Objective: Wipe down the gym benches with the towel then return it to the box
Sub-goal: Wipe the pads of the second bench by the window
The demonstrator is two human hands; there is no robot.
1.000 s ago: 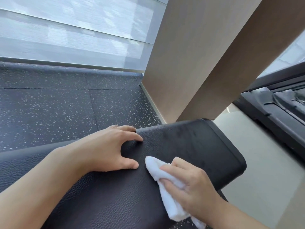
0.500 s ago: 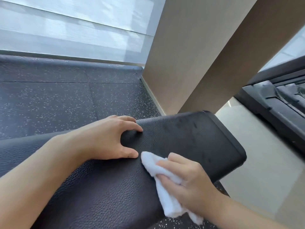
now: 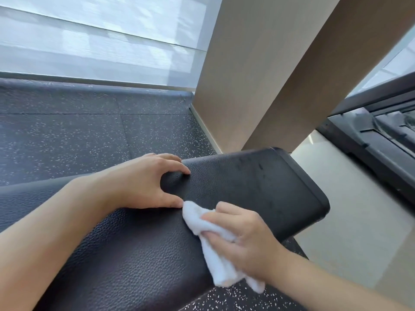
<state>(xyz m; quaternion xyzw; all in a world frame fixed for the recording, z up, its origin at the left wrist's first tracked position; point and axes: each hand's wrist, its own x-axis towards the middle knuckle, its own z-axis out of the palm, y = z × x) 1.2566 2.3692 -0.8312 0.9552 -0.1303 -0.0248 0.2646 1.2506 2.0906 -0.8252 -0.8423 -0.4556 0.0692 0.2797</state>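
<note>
Head view, the only one. The right hand (image 3: 244, 239) lies on top of a white towel (image 3: 215, 250), its grip closed loosely round the bunched cloth: fingers reach forward over the wad and press it flat on the black padded gym bench (image 3: 258, 187), the table here, while the loose tail of the cloth trails back under the wrist and hangs past the near edge of the pad. Held this way, palm weight goes straight down through the cloth, which suits a rubbing stroke rather than a carry.

The left hand (image 3: 148, 182) sits just beside that grip, on its far-left side. Its fingers are arched over the far edge of the pad, with the thumb laid along the leather, its tip touching or nearly touching the front corner of the towel. It holds nothing; I judge it is braced there to steady the body and the pad while the other hand scrubs.

Ahead of the right-hand grip, toward the rounded end of the bench, the leather shows dull streaks and specks, so that stretch likely remains to be wiped. The box is not in view, so the return step looks some way off. Beyond the hands lie speckled rubber floor (image 3: 78, 135) and a beige pillar (image 3: 247, 75).
</note>
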